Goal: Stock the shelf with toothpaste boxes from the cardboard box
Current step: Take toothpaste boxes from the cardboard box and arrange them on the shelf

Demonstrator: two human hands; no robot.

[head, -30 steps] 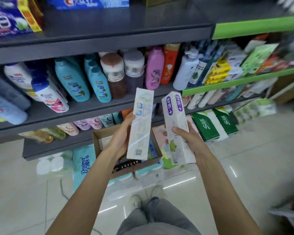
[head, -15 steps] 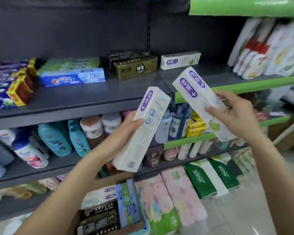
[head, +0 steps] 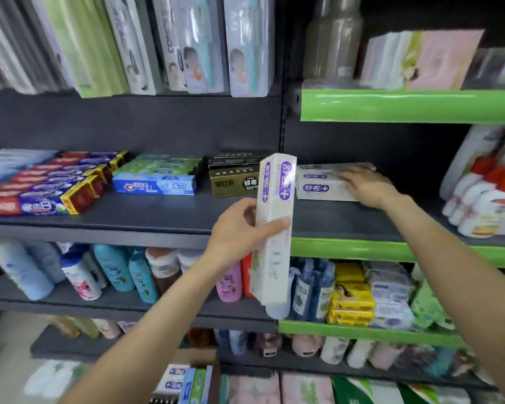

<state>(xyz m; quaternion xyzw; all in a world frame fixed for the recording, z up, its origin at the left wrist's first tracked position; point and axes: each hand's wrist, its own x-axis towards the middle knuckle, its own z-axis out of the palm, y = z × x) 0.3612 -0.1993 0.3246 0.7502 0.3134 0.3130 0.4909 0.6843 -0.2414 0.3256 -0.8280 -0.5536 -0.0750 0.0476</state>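
Note:
My left hand (head: 239, 228) grips a white toothpaste box (head: 274, 237) with purple labels, held upright in front of the dark shelf (head: 158, 212). My right hand (head: 368, 185) holds the right end of a matching white toothpaste box (head: 318, 188), which lies flat on the shelf with another like it behind; the fingers are blurred. The cardboard box (head: 194, 357) shows at the bottom edge, below my left forearm, with several toothpaste boxes (head: 184, 383) standing in it.
On the same shelf, from the left, lie red and blue toothpaste boxes (head: 41, 188), blue Crest boxes (head: 155, 185) and gold-black boxes (head: 233, 182). Bare shelf runs along the front. Bottles (head: 114, 269) fill the shelf below; red-white packs (head: 484, 196) stand at right.
My view has risen to the toothpaste shelf. My right hand has carried its box forward and laid it on the shelf. My left hand has turned its box more upright.

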